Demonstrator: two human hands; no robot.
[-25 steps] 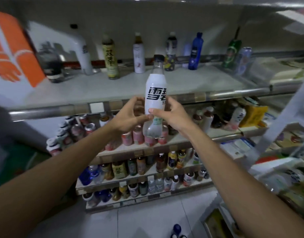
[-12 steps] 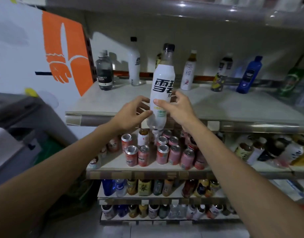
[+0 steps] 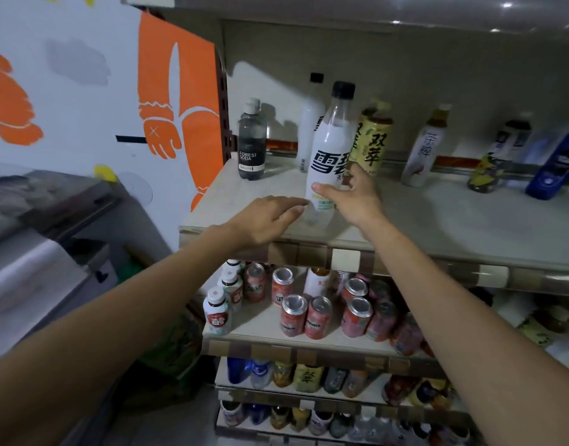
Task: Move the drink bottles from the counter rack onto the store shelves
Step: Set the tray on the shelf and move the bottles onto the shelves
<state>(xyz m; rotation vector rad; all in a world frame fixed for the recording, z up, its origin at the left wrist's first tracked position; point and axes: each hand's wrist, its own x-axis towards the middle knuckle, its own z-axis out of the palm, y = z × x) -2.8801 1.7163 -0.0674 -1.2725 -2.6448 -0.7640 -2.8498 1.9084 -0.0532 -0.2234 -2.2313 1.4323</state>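
Item under handling: one white bottle (image 3: 329, 162) with a black cap, upright with a slight lean, positioned at the front left of the upper shelf (image 3: 437, 220); its base sits at or just above the board, close to the front lip, and contact cannot be confirmed. The right hand (image 3: 352, 197) holds it low on the body, thumb across the front at the label's foot and fingers curled round the far side; a low grip of this sort looks meant to steer the base onto the board while leaving the neck free. The left hand (image 3: 267, 217) grips nothing; its fingers lie loose and extended, tips just beside the bottle's lower part at its eight o'clock, whether touching cannot be told; the likely purpose is steadying against a tip. Neighbours, taken from the held bottle: a dark soda bottle (image 3: 251, 143) at ten o'clock; a tall white bottle (image 3: 307, 130) directly behind at eleven; a yellow-label bottle (image 3: 371, 140) at two o'clock, close by. Judgement: placement is nearly complete; the spot is near the lip, so the bottle wants pushing back toward twelve o'clock, into the gap ahead of the rear row, before release. Cans (image 3: 318, 317) fill the shelf below at six o'clock.
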